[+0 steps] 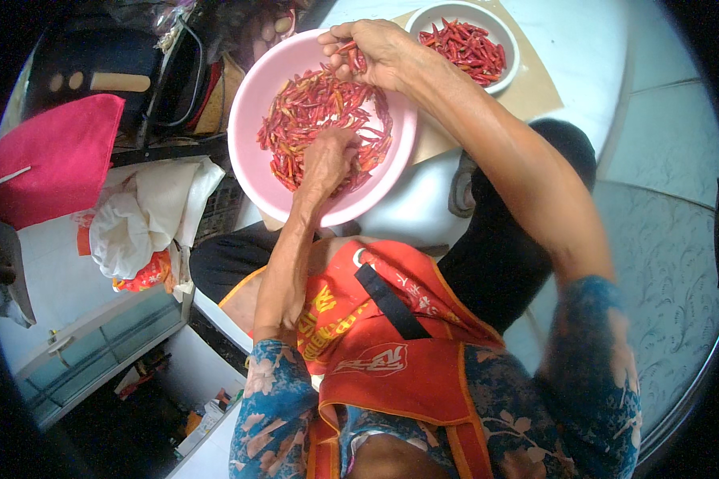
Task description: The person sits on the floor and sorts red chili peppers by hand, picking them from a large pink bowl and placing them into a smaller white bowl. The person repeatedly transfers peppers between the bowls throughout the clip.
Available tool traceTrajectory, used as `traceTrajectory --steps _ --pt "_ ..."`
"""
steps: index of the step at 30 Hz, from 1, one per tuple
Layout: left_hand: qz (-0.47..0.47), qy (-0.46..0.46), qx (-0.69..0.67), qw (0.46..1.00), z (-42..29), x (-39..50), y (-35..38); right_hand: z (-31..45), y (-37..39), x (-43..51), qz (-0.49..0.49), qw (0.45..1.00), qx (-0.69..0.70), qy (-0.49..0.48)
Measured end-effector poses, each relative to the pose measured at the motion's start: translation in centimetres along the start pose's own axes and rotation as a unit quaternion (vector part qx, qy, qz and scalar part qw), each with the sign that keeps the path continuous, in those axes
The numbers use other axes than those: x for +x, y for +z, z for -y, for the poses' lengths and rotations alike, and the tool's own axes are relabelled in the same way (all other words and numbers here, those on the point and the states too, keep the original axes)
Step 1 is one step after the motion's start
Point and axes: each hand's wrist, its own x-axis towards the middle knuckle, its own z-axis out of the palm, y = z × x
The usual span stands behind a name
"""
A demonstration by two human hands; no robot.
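A pink plastic basin [247,114] in front of me holds a loose layer of red chili peppers [290,111], some with orange or yellowish patches. My left hand [329,157] reaches down into them, its fingertips hidden among the peppers. Over the basin's far rim, my right hand [374,51] is cupped palm up around several red chilies [354,58]. Beyond my right forearm stands a white bowl [513,45] with more red chilies [467,51], deeper and more even in colour.
Basin and bowl rest on a tan board [536,87]. A red apron [389,359] with printed writing covers my lap. At left are a bright pink cloth [60,155], white plastic bags [132,221] and a dark rack [215,206]. Pale patterned tiles [659,239] lie at right.
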Motion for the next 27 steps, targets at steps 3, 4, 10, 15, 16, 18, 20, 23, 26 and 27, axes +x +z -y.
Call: traceTrajectory --steps 3,4,10,15,16,18,20,23,26,27 --pt "-0.018 0.024 0.051 0.998 -1.1 0.2 1.2 -0.1 -0.2 0.0 -0.004 1.0 0.001 0.001" --pt "-0.023 0.018 0.06 0.998 -1.3 0.2 1.3 -0.1 -0.2 0.1 -0.005 1.0 0.003 0.002" --pt "-0.042 -0.016 0.05 0.998 -0.2 -0.3 0.8 -0.1 0.2 0.1 -0.003 1.0 0.01 0.008" --pt "-0.24 -0.168 -0.217 0.931 -2.6 1.4 -7.3 -0.7 -0.3 0.7 -0.014 1.0 -0.009 0.011" --pt "-0.266 -0.111 -0.214 0.933 -3.4 1.9 -9.4 -0.9 0.0 0.7 -0.021 1.0 -0.005 0.021" --pt "-0.266 -0.044 -0.194 0.943 -5.3 2.9 -12.1 -1.2 0.2 0.6 -0.042 0.999 0.003 0.035" --pt "-0.221 -0.034 -0.159 0.962 -7.2 3.3 -13.2 -1.4 0.7 0.2 -0.01 0.998 0.041 0.05" --pt "-0.258 -0.06 -0.235 0.935 -3.3 4.0 -11.7 -0.9 0.7 -0.1 0.014 0.992 0.118 0.037" --pt "-0.181 -0.151 -0.098 0.967 3.6 2.2 -6.0 -0.3 0.6 0.6 0.039 0.991 0.128 0.013" --pt "-0.123 -0.134 -0.033 0.983 5.0 1.3 -4.1 -0.2 0.8 0.4 0.032 0.993 0.116 0.011"
